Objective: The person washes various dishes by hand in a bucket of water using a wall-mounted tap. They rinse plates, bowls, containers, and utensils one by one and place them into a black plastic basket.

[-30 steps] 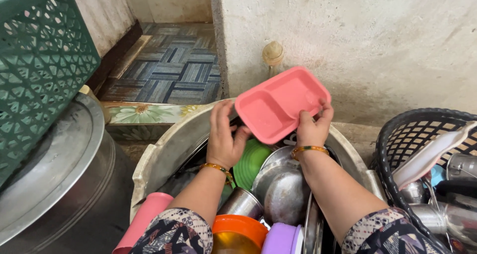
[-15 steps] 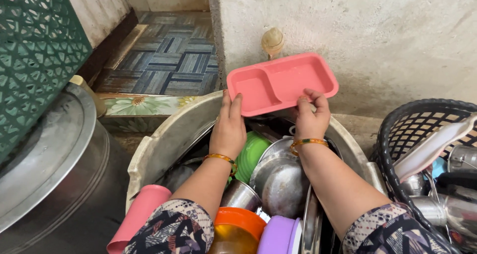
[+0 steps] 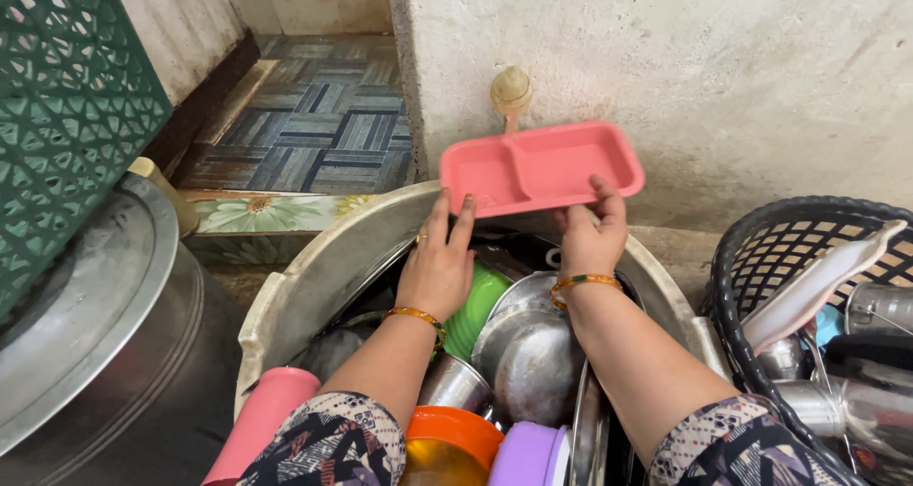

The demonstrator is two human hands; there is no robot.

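Both hands hold a pink two-compartment plastic tray (image 3: 542, 165) level above the far rim of a large metal tub (image 3: 314, 277). My left hand (image 3: 439, 262) touches the tray's left near edge with its fingertips. My right hand (image 3: 592, 234) grips the near edge further right, thumb on top. The tub below is packed with dishes: a green plate (image 3: 480, 305), steel bowls (image 3: 533, 358), an orange lid (image 3: 455, 431), a purple container (image 3: 530, 455) and a pink bottle (image 3: 262, 419).
A black basket (image 3: 761, 248) at the right holds steel vessels and a white plate. A big steel drum with a lid (image 3: 86, 324) stands at the left under a green crate (image 3: 67, 96). A concrete wall (image 3: 742, 68) rises behind; a tiled floor (image 3: 314, 125) lies beyond.
The pink tray has been raised from tilted to nearly level above the tub's far rim, and both hands moved up and away with it.
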